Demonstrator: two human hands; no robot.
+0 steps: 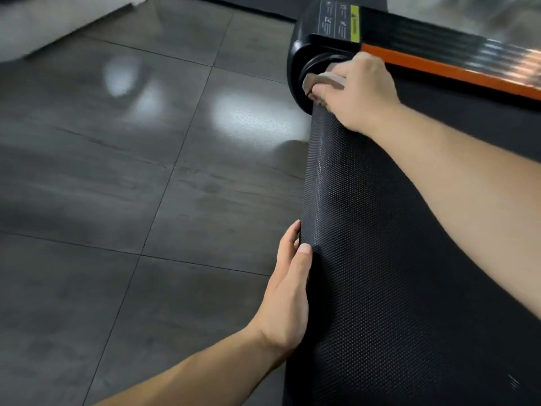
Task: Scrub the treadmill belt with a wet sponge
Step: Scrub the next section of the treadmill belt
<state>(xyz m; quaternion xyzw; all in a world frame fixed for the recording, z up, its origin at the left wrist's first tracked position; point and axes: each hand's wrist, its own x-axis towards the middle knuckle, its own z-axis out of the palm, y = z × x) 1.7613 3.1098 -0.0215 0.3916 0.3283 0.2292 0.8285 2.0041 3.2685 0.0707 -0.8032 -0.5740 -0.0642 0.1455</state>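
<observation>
The black dotted treadmill belt (380, 259) curves over its rear roller and fills the right side of the view. My right hand (357, 89) is closed on a tan sponge (322, 80) and presses it against the far end of the belt's curved edge, beside the black end cap (304, 51). My left hand (288, 291) lies flat along the near part of the belt's edge, fingers together and thumb on top, holding nothing. Most of the sponge is hidden under my fingers.
An orange side rail (445, 70) and a black ribbed foot rail (433, 33) run off to the upper right. A yellow warning label (354, 23) sits on the end cap. Glossy dark grey floor tiles (131, 171) spread to the left.
</observation>
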